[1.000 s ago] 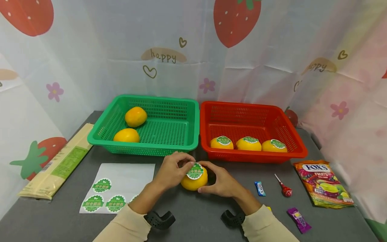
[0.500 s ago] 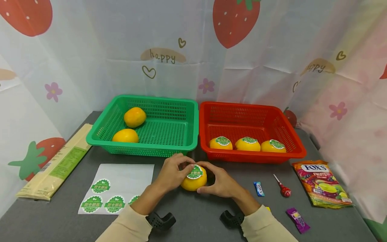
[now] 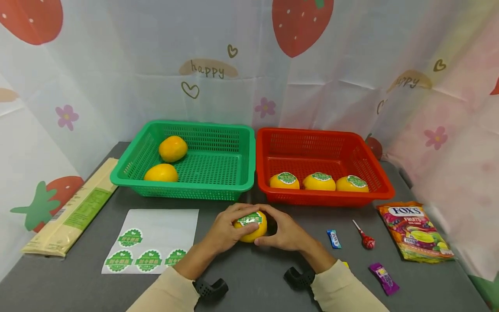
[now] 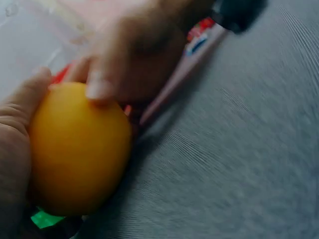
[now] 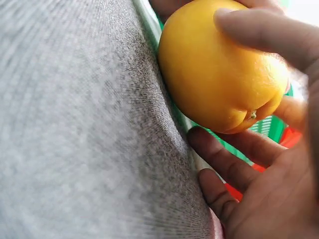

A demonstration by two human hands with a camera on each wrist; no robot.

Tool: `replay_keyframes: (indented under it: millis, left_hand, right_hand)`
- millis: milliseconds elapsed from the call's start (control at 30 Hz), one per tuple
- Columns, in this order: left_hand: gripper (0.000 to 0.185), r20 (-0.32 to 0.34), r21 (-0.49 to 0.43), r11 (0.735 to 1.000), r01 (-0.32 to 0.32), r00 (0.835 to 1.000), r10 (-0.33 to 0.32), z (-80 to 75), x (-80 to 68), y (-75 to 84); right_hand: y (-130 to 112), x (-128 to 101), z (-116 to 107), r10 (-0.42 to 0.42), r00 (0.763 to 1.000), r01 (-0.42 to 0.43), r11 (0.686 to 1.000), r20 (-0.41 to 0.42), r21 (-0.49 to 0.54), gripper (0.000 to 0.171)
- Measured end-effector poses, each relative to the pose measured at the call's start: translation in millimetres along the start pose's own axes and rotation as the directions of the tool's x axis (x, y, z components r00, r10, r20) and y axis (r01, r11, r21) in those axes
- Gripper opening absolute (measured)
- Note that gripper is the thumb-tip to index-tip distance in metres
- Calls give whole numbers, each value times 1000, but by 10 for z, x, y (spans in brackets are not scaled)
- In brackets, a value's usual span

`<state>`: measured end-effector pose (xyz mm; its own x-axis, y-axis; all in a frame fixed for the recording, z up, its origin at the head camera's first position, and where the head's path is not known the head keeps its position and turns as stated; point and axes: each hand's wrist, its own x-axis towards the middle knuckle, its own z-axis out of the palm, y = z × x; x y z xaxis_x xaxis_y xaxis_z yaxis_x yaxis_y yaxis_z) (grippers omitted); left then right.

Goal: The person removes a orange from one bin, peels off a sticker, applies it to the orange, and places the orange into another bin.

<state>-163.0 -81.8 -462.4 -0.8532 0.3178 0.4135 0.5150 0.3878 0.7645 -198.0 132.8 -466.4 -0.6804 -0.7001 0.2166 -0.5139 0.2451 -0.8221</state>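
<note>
Between both hands an orange (image 3: 249, 236) rests low over the table, a green-and-white round sticker (image 3: 251, 219) on its top. My left hand (image 3: 228, 227) grips it from the left, fingers over the top and far side and thumb across the front. From the right, my right hand (image 3: 286, 232) holds it with thumb and fingers curled round. The right wrist view shows the stem end of the orange (image 5: 219, 64) in a small dimple. In the left wrist view the orange's bare near side (image 4: 79, 149) shows, and its sticker is hidden.
A white sticker sheet (image 3: 163, 225) with several green stickers lies at left, near a long packet (image 3: 74, 212). Behind stand a green basket (image 3: 195, 190) with two oranges and a red basket (image 3: 323, 199) with three stickered ones. Sweets, a lollipop (image 3: 367, 241) and a candy bag (image 3: 417, 234) lie right.
My left hand has shifted from pinching at the sticker's edge to lying further over the orange, its fingers across the top and thumb lower on the front. The right hand stays about the same.
</note>
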Motion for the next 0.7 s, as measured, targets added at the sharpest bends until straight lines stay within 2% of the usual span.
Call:
replay_keyframes:
  millis: [100, 233, 333, 467, 567, 700]
  left_hand:
    - [56, -1, -56, 998, -32, 999, 32, 38, -14, -51]
    - [59, -10, -60, 996, -70, 998, 69, 71, -18, -65]
    - [50, -31, -36, 996, -81, 996, 80, 81, -13, -68]
    - [38, -40, -34, 996, -79, 996, 78, 81, -4, -83]
    - [34, -7, -110, 993, -47, 999, 47, 55, -9, -101]
    - [36, 85, -245, 968, 51, 996, -31, -19, -24, -103]
  right_hand:
    - [-29, 16, -13, -47, 999, 49, 993, -17, 106, 68]
    - [-109, 30, -19, -56, 996, 70, 966, -63, 251, 51]
    - [-138, 37, 11, -52, 995, 72, 966, -88, 248, 44]
    - [-110, 51, 58, -136, 984, 158, 962, -113, 223, 36]
    - [-100, 55, 66, -127, 985, 152, 963, -121, 225, 34]
    - [-105, 67, 72, -36, 995, 56, 974, -94, 218, 35]
